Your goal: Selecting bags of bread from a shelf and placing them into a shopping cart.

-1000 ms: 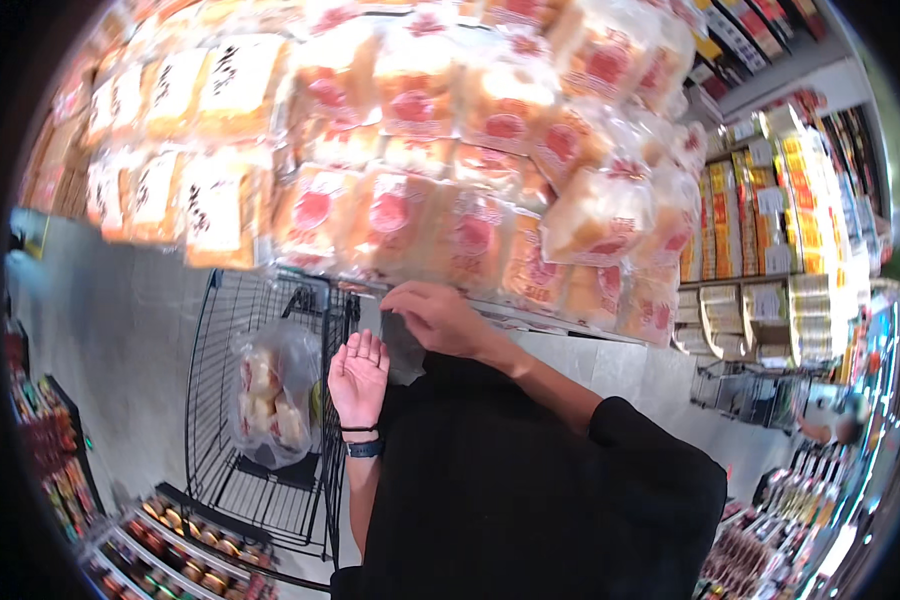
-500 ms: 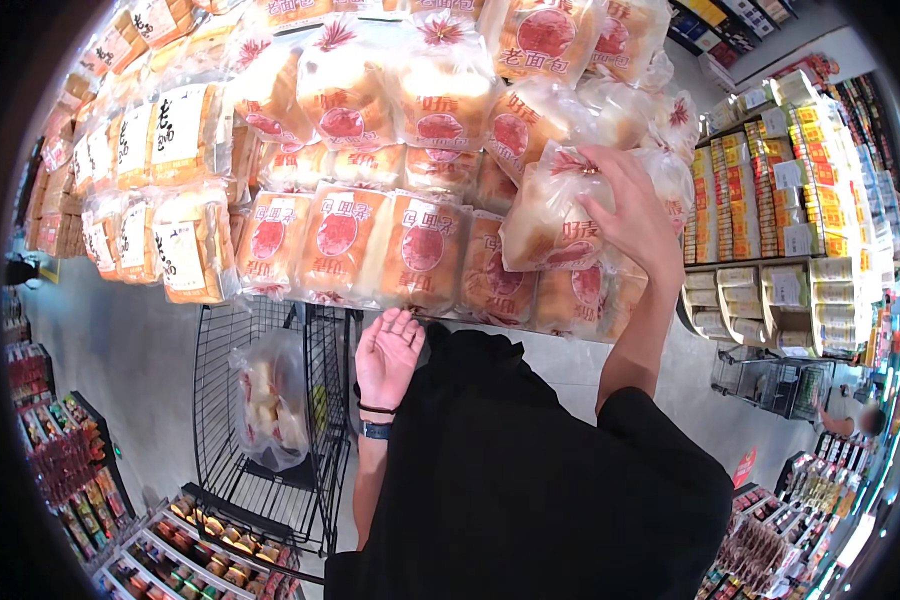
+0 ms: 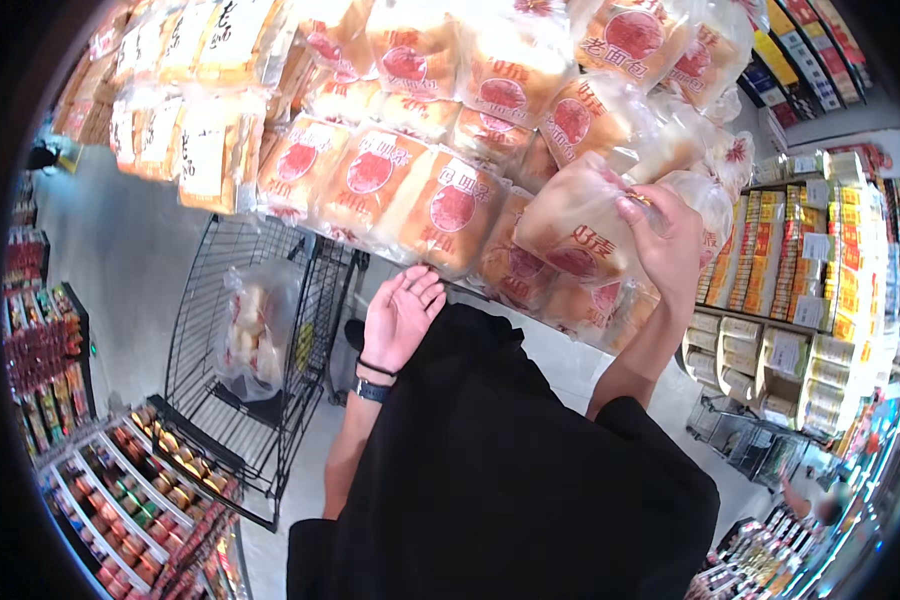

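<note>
The right hand (image 3: pixel 670 235) grips the gathered neck of a clear plastic bag of golden bread with red print (image 3: pixel 565 215), thumb opposed to fingers. This bag is to the right of the black wire-mesh shopping cart (image 3: pixel 198 437), against a stack of bagged golden loaves (image 3: pixel 375 168); whether it is lifted cannot be told. The left hand (image 3: pixel 400 318) is unclenched, palm up, fingers loosely curled, just right of the cart. A translucent plastic bag of pale items (image 3: pixel 255 335) lies inside the cart

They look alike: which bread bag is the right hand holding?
The tilted bread bag atop the front row, toward the right; unlike the others, its gathered top is in the right hand.
</note>
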Demonstrator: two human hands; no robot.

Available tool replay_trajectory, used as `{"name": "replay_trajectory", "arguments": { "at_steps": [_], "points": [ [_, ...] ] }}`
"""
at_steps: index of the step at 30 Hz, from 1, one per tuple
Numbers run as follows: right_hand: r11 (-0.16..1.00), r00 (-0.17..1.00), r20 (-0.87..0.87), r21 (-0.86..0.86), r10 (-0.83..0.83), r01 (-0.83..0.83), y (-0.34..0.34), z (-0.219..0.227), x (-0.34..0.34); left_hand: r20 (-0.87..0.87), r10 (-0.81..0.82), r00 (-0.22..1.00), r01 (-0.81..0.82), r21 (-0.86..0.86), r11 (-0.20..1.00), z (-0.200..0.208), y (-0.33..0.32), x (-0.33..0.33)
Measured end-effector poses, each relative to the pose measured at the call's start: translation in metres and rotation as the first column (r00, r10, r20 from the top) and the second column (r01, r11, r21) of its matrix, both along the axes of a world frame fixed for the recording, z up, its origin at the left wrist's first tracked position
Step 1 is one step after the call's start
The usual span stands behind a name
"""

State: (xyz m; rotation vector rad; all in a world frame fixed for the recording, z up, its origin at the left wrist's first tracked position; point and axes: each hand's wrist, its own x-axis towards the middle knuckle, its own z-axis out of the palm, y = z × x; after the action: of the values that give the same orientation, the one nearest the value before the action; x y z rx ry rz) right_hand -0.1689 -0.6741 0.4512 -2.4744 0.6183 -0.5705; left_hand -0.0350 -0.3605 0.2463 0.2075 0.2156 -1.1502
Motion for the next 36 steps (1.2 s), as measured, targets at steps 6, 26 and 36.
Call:
{"name": "replay_trajectory", "arguments": {
  "at_steps": [6,26,36],
  "points": [
    [0.818,0.946,0.269,0.576,-0.180,-0.009,0.019,-0.004,0.011,0.117,-0.103,0.988,0.082,0.172,0.982,0.041,-0.049,-0.004],
    [0.523,0.795,0.154,0.677,0.587,-0.518,0.250,-0.022,0.192,-0.009,0.585,0.811,-0.583,0.057,0.810,0.046,0.161,0.049],
    [0.456,0.598,-0.049,0.697,0.800,-0.553,0.465,-0.080,0.327,0.674,0.246,0.697,-0.713,0.610,0.347,-0.231,0.349,0.087]
  ]
}}
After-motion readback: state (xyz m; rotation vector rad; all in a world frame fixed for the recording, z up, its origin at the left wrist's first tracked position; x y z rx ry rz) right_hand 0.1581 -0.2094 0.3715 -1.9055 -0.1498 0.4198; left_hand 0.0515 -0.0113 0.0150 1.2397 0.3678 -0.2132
